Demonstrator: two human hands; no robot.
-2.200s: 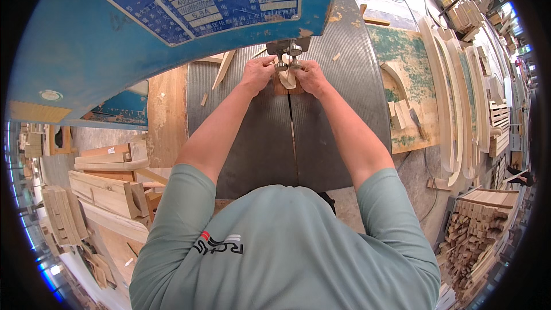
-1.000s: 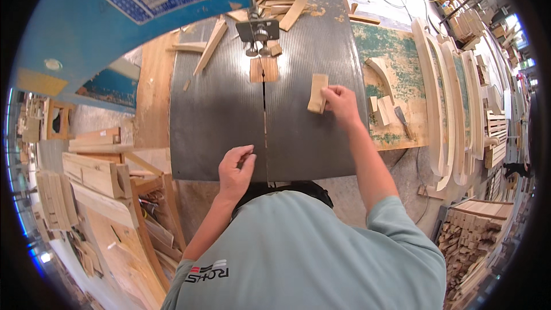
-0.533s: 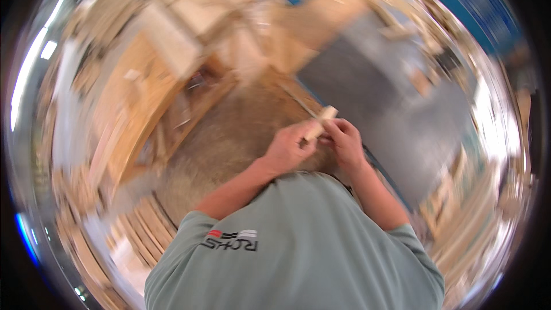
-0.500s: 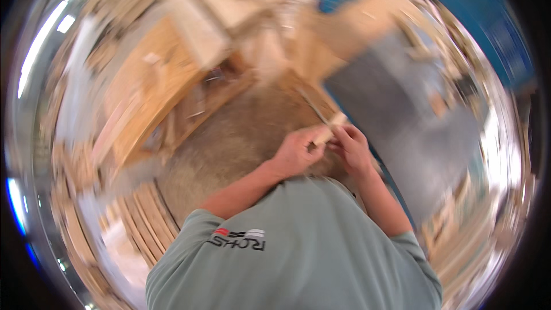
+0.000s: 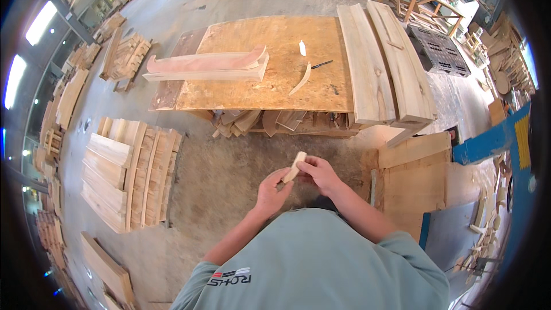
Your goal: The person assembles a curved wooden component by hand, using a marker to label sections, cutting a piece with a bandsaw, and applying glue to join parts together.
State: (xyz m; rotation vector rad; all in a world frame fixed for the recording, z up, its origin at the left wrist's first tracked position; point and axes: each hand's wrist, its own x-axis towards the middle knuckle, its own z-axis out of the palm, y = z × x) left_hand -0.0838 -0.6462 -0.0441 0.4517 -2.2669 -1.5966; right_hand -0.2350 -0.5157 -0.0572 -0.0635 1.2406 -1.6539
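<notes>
Between my two hands is a short, pale wooden block [image 5: 295, 167], tilted with its far end up and to the right. My left hand [image 5: 274, 190] grips its near end, thumb and fingers closed round it. The fingers of my right hand [image 5: 319, 173] pinch the block's right side near the far end. Both hands are in front of my body, above the floor and short of the worktable [image 5: 229, 95]. On the tabletop lie a curved thin wood strip [image 5: 301, 79], a dark pen [image 5: 322, 64], a white bottle [image 5: 302, 48] and a long board with a shaped pinkish template [image 5: 206, 62].
Two thick planks [image 5: 370, 63] lie across the table's right end. Offcuts [image 5: 238, 121] fill the shelf below. A stack of boards [image 5: 129, 172] stands on the left floor. At right are a plywood box [image 5: 413, 178] and a blue machine frame [image 5: 488, 140].
My view has swung from the blue machine on the right toward the worktable, and the blur is gone. The wooden block remains in both hands.
</notes>
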